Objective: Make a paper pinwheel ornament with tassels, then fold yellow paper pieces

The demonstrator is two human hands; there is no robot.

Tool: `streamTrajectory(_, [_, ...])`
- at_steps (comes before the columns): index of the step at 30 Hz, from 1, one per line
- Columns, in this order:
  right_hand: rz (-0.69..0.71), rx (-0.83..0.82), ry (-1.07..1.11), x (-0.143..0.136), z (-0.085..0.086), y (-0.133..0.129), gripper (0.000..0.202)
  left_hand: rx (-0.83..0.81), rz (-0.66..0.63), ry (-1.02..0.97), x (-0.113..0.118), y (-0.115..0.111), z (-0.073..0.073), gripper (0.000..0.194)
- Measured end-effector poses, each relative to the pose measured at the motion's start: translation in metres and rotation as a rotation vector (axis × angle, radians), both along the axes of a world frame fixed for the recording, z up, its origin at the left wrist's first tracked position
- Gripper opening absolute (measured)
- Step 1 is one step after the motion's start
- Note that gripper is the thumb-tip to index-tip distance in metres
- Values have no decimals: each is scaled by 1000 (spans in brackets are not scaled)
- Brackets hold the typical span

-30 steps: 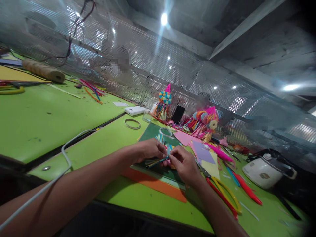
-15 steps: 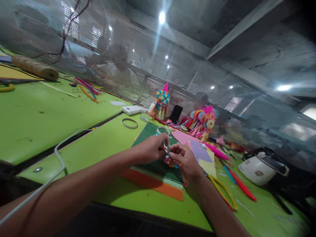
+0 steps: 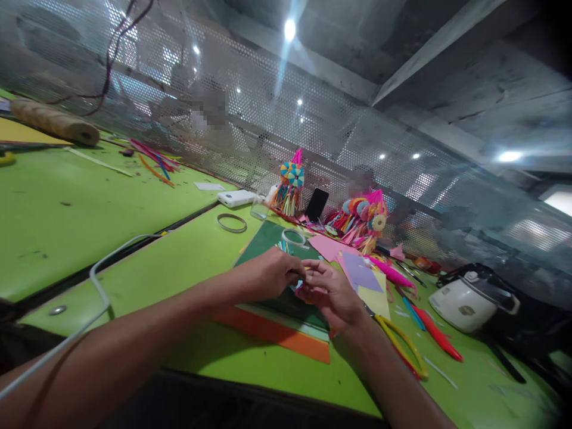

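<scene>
Over the dark green sheet (image 3: 261, 241), my left hand (image 3: 274, 275) and my right hand (image 3: 335, 293) meet with fingertips close together. Both pinch a small piece of coloured paper (image 3: 300, 285), with pink and light blue showing; the fingers cover most of it. Just beyond them, a roll of tape (image 3: 294, 237) lies on the sheet beside thin teal and white strips (image 3: 282, 246). An orange sheet (image 3: 286, 341) sticks out under the near edge of the green one. Scissors with yellow handles (image 3: 404, 345) lie by my right forearm.
Pink paper (image 3: 325, 246) and purple paper (image 3: 361, 273) lie to the right, with a red tool (image 3: 438, 335) and a white appliance (image 3: 465, 307) further out. Tasselled paper ornaments (image 3: 292, 179) stand at the back. A white cable (image 3: 100, 289) crosses the left side, near a grey ring (image 3: 231, 223).
My fingers have closed in around the small paper piece, hiding more of it. The teal and white strips beyond my left hand show more. The view has shifted slightly.
</scene>
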State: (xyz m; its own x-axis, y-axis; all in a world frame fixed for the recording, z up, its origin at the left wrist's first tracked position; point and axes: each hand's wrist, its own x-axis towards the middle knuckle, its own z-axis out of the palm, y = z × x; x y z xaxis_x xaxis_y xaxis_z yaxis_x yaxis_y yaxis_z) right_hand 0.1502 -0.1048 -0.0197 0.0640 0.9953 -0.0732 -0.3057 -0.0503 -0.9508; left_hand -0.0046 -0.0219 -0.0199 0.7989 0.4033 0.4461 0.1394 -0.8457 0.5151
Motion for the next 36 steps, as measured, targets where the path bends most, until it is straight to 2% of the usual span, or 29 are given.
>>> streamTrajectory(4, [-43,50,-68,-5,-5,1,33,-69,27,20,0,1,0,24])
streamTrajectory(9, [-78,122,-258,-3,-9,2,34,-194,44,34,1,5,0,22])
streamTrajectory(12, [-141,252,-552,1,-5,-1,27,-276,39,48,1,7,1,21])
streamTrajectory(15, [-210,494,-943,4,1,-7,13,-397,-9,59,0,10,3,22])
streamTrajectory(19, [-177,694,-1234,4,3,-12,12,-596,-79,47,-2,11,1,25])
streamTrajectory(24, [-141,729,-1331,7,2,-12,15,-823,-135,-23,-2,8,-1,21])
streamTrajectory(30, [-84,732,-1327,6,3,-13,24,-1134,-110,-54,-6,5,10,11])
streamTrajectory(36, [-60,772,-1325,2,-1,-13,40,-1274,-99,-22,-9,9,12,7])
